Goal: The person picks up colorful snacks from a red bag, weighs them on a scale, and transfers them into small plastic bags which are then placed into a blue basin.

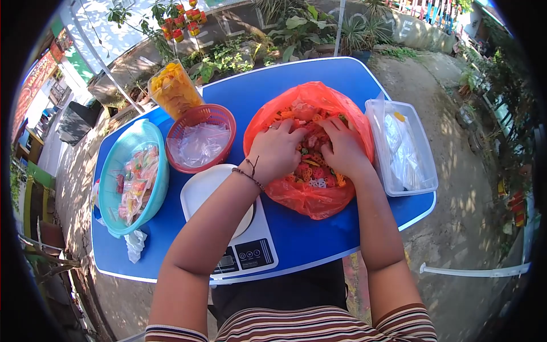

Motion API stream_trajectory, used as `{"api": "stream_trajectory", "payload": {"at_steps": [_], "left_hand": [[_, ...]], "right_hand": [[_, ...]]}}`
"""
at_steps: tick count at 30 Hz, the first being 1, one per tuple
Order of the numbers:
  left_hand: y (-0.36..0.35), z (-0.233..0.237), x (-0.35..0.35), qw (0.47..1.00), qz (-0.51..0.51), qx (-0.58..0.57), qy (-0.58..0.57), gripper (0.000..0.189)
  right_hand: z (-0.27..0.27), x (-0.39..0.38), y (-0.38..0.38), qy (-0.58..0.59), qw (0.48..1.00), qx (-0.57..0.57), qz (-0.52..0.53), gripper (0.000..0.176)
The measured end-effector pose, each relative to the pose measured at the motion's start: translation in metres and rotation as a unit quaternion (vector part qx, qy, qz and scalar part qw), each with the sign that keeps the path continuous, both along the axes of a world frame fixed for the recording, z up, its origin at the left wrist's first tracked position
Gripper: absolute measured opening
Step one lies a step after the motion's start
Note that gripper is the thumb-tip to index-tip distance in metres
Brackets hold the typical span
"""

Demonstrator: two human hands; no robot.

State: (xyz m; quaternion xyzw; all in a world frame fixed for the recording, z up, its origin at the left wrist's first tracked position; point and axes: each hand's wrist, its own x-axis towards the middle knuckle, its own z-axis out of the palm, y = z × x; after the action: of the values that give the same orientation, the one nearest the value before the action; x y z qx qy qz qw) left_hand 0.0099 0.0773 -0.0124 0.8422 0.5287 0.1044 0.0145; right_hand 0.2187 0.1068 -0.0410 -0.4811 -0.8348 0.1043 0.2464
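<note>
An open red plastic bag (310,205) on the blue table is filled with small colorful pieces (313,162), mostly orange and red with some green, yellow and white. Many of them look ring- or wheel-shaped. From the left, my left hand (276,149) reaches into the bag, its bent fingers apart over the pieces. My right hand (345,148) comes in from the opposite side, fingers spread and tips among the pieces. Neither hand visibly lifts anything, though some fingertips are hidden. A beaded bracelet (249,178) circles my left wrist.
Under my left forearm lies a white digital scale (262,228). Left of it stand a red basket (232,128) with clear plastic bags, a turquoise basket (106,188) with filled packets, and a tub of yellow-orange pieces (174,91). A clear container (430,165) holds plastic bags at right.
</note>
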Motion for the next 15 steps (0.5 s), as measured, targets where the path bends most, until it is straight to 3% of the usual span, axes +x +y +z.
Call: {"api": "stream_trajectory", "payload": {"at_steps": [4,7,10,13,15], "left_hand": [[0.003,0.012,-0.007,0.998,0.046,-0.040,0.028,0.040],[0.005,0.008,-0.015,0.997,0.055,-0.029,0.037,0.037],[0.002,0.003,-0.017,0.998,0.048,-0.024,0.024,0.042],[-0.006,0.007,-0.016,0.998,0.043,-0.034,0.035,0.048],[-0.011,0.011,-0.012,0.997,0.051,-0.048,0.043,0.051]], "right_hand": [[0.017,0.001,-0.015,0.023,0.999,0.028,0.034,0.036],[0.029,0.003,-0.023,0.056,0.992,-0.109,0.000,0.026],[0.013,0.000,-0.015,0.023,0.997,0.049,-0.059,0.021],[-0.003,0.000,-0.004,0.118,0.986,0.107,-0.051,0.021],[-0.006,-0.001,-0.003,0.121,0.990,0.060,-0.045,0.025]]}}
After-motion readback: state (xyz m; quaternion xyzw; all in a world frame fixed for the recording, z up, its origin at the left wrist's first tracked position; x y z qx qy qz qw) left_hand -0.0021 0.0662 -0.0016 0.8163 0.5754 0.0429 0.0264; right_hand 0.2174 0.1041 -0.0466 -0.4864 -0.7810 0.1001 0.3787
